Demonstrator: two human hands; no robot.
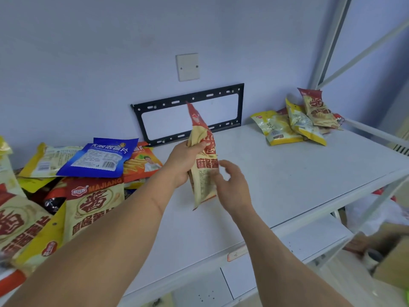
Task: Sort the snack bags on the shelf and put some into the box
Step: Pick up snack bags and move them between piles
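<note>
Fingers of your left hand [185, 160] curl round a red-and-cream snack bag [202, 160], held upright above the shelf [287, 173] for sorting; your right hand [232, 185], fingers loosely spread, reaches alongside

We note a shelf [276, 173] against the wall. On its left end lies a large heap of snack bags [73, 187], overlapping. On its far right corner sits a smaller pile of bags [296, 122]. Between them, above the shelf middle, our left hand [184, 161] holds one bag [202, 165] upright; our right hand [232, 185] is just beside it. A wall bracket [190, 114] hangs behind. A box [394, 262] sits lower right, below the shelf.
</note>
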